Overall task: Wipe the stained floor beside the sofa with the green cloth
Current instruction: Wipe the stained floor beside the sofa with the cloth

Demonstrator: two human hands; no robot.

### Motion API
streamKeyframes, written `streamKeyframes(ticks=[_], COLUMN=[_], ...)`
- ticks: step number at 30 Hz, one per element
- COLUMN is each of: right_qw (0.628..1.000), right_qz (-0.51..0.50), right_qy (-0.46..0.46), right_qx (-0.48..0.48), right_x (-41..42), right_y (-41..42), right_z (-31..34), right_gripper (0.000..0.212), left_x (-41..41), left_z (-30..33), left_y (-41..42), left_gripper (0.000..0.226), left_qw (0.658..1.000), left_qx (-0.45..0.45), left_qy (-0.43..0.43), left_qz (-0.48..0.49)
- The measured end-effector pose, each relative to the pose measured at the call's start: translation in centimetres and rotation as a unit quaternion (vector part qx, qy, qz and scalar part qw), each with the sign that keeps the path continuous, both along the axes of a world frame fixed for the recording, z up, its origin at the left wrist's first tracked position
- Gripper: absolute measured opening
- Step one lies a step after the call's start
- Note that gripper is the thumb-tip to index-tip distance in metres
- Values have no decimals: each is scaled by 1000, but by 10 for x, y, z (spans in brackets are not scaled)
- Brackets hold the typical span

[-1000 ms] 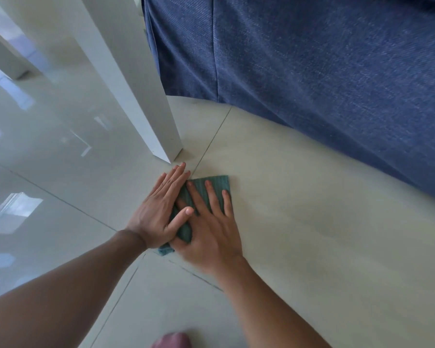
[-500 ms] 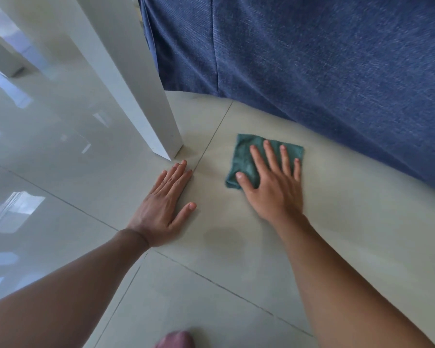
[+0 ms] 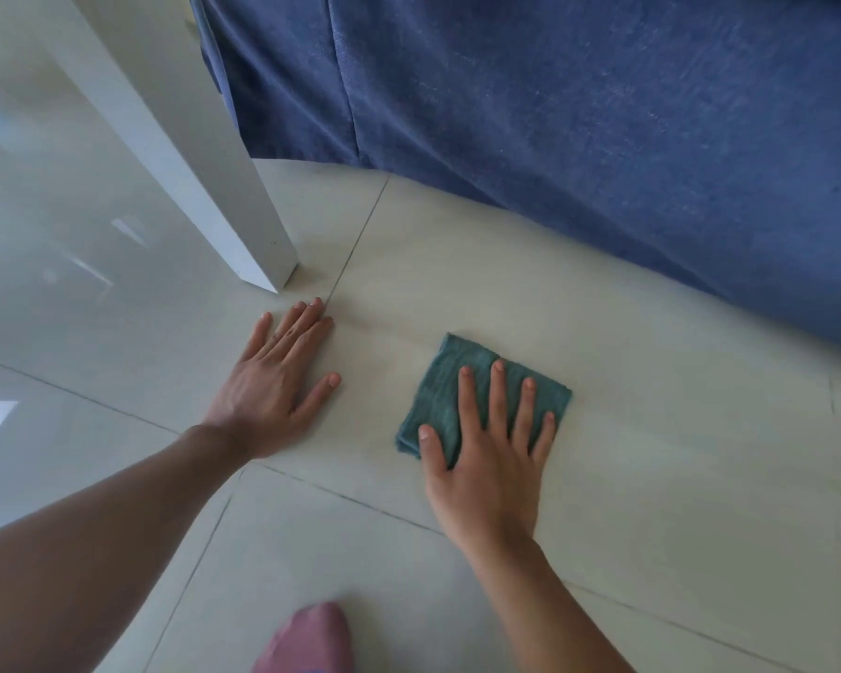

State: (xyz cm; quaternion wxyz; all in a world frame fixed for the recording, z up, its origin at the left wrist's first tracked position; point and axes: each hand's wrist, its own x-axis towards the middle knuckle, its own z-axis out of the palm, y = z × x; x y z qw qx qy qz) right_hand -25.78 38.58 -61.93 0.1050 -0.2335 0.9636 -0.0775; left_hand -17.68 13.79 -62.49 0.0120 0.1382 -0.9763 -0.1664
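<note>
Green cloth (image 3: 450, 381), one folded piece, lies on the floor (image 3: 651, 429) near the sofa (image 3: 578, 128). Right hand (image 3: 486, 459) presses it flat, fingers spread, not clenched; left hand (image 3: 273, 386) rests flat beside. Perhaps one faint stain (image 3: 375, 325).

The left hand (image 3: 275, 388) is laid flat, palm down, fingers together and pointing far-right, thumb spread. The right hand (image 3: 486, 459) is pressed flat with fingers fanned, pointing away. Both bare forearms are stretched forward from the near edge.

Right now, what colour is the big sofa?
Blue, a denim-like fabric on the sofa, clearest in the head view.
</note>
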Motion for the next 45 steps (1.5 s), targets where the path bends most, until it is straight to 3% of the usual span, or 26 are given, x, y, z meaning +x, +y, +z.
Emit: streamKeyframes(ticks=[4,7,9,11,15,20,27,32,38,45], right_qw=[989,979,991,998,966,944,988,1000,990,958], right_qz=[144,204,131,-9,-251,-324,-144,-11,140,284], right_qy=[-8,-4,21,40,3,-31,-13,-9,-24,-30], right_qx=[-17,-12,15,54,67,53,47,23,-2,-34], right_x=[35,4,-26,-49,-65,-63,-70,-73,-54,9], right_y=[28,72,103,132,152,101,41,0,-52,-96], right_z=[1,-2,-5,-5,-5,-1,2,4,7,4], right_gripper=[78,76,75,77,78,80,77,76,76,74], left_x=[1,0,0,-1,-1,-3,-3,-1,-2,2], left_z=[1,1,0,0,0,1,2,5,9,14], left_y=[1,3,3,3,3,4,4,1,-2,-9], left_gripper=[72,73,73,74,77,77,74,77,82,73], left_qw=[1000,1000,1000,1000,999,999,1000,999,996,991], left_qx=[-20,-23,-18,-17,-19,-17,-3,48,87,119], left_qy=[-12,-13,-10,-14,-17,-17,-2,4,36,46], left_qz=[-17,-17,-14,-15,-24,-21,-20,-22,7,47])
